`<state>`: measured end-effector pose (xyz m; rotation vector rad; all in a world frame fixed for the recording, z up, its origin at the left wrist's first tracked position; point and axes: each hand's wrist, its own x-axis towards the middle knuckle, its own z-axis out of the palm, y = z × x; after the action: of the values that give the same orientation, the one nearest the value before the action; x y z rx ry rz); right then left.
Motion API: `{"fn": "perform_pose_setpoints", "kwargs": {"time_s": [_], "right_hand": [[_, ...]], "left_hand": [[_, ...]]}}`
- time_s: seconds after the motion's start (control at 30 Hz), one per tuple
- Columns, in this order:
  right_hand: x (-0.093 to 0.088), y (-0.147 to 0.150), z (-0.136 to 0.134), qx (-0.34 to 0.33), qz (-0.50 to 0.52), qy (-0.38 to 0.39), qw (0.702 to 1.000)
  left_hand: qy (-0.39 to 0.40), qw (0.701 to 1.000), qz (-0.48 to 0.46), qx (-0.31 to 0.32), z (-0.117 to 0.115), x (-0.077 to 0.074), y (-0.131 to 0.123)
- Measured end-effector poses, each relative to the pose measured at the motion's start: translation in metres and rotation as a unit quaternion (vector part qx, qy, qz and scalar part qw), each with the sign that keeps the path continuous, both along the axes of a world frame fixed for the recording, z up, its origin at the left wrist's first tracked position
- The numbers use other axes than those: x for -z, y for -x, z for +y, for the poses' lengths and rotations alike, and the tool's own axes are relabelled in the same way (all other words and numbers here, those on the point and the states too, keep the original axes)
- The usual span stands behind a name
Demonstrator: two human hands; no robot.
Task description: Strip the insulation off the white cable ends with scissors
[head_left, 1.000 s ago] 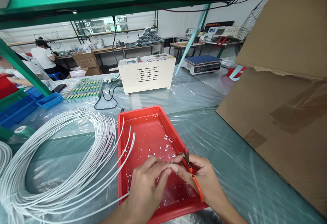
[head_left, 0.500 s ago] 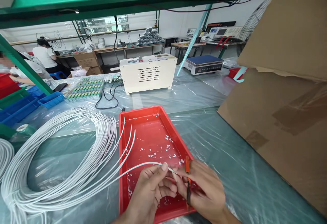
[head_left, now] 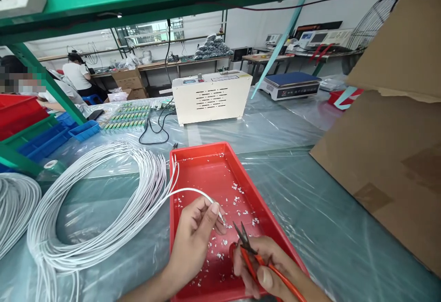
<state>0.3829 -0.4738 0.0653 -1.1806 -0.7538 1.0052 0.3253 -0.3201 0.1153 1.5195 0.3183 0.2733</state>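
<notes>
My left hand point(head_left: 195, 240) pinches the end of one white cable point(head_left: 193, 192) over the red tray point(head_left: 220, 168); the cable arcs back to the big coil of white cables point(head_left: 103, 205) on the left. My right hand point(head_left: 267, 270) grips orange-handled snips point(head_left: 251, 253), blades parted and pointing up toward the cable end, a short gap away. White offcut bits point(head_left: 237, 201) lie scattered in the tray.
A large cardboard box point(head_left: 389, 164) stands close on the right. A cream machine point(head_left: 212, 97) with a black cord sits behind the tray, a scale point(head_left: 291, 85) beyond. Blue bins point(head_left: 51, 136) and another cable coil point(head_left: 15, 205) lie left. Other people sit at the far left.
My hands have come apart: the left lifted the cable end up and back, the right dropped nearer with the snips now pointing up. The view has shifted left.
</notes>
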Motion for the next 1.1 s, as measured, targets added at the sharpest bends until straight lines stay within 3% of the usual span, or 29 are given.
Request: {"fn": "perform_pose_setpoints", "kwargs": {"time_s": [0.13, 0.33, 0.53, 1.1], "right_hand": [[-0.004, 0.003, 0.001, -0.054, 0.022, 0.047, 0.997], [-0.005, 0.004, -0.001, -0.035, 0.042, 0.049, 0.997], [-0.003, 0.002, 0.0, -0.058, 0.059, 0.062, 0.995], [0.01, 0.002, -0.003, -0.06, 0.088, 0.104, 0.989]], "left_hand": [[0.002, 1.0, -0.008, 0.018, 0.002, -0.001, 0.001], [0.007, 0.999, -0.012, 0.044, 0.003, -0.002, 0.001], [0.004, 0.999, -0.005, 0.054, 0.001, -0.002, 0.002], [-0.044, 0.998, 0.012, 0.039, -0.001, 0.002, 0.004]]}}
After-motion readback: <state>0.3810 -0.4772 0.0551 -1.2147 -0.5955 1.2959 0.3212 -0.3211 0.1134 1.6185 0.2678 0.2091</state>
